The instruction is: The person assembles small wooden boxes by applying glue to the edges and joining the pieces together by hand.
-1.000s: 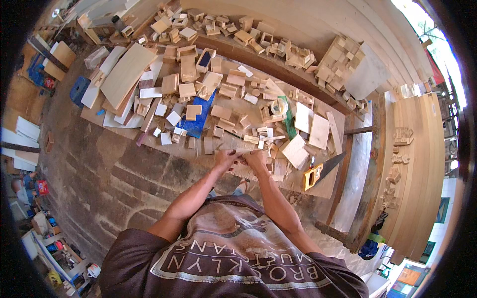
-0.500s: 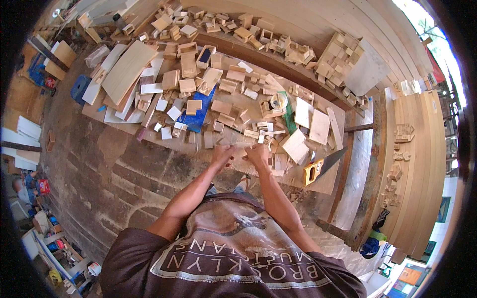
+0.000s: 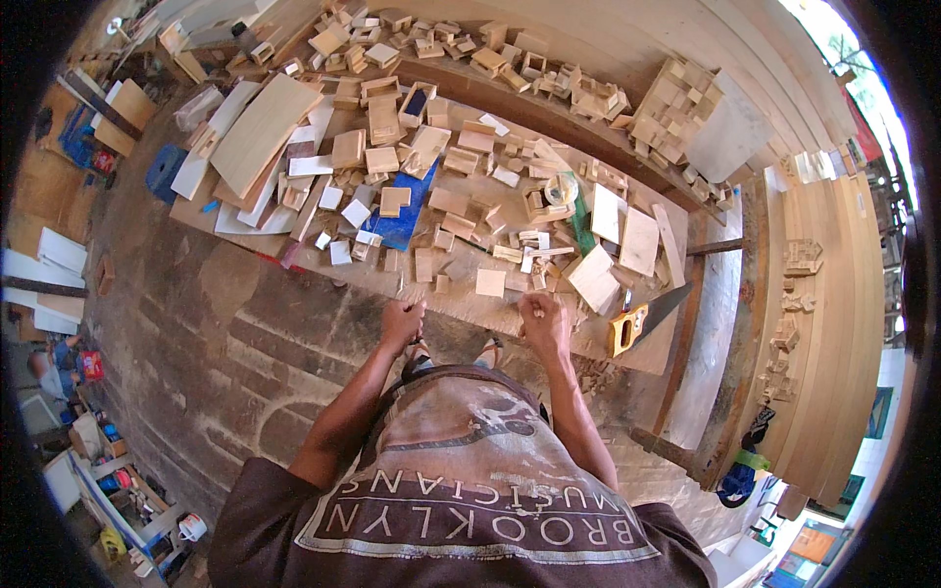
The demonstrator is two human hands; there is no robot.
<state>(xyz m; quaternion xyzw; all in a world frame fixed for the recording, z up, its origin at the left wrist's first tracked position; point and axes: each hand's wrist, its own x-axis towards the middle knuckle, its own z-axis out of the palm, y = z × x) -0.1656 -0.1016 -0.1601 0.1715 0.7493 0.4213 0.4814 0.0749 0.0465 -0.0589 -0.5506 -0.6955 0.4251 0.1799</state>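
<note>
My left hand (image 3: 402,322) is at the table's front edge with its fingers curled; what it holds, if anything, is hidden. My right hand (image 3: 544,320), fingers bent inward, is on the front part of the plywood tabletop (image 3: 461,305), closed around something too small to make out. Between and just beyond my hands lies a pale square wood piece (image 3: 490,282), with small blocks and sticks behind it. A handsaw with a yellow handle (image 3: 624,331) lies right of my right hand, beside pale boards (image 3: 594,279).
Wooden box pieces (image 3: 382,120), stacked boards (image 3: 260,132) and a blue sheet (image 3: 407,218) cover the table. A long shelf (image 3: 588,127) holds more pieces behind. At right are planks (image 3: 833,294); at far left, a person (image 3: 54,363) and a blue plastic object (image 3: 162,174).
My hands have moved apart, left hand leftward, right hand rightward. A pale square piece now shows lying between them, where they had been together a second ago.
</note>
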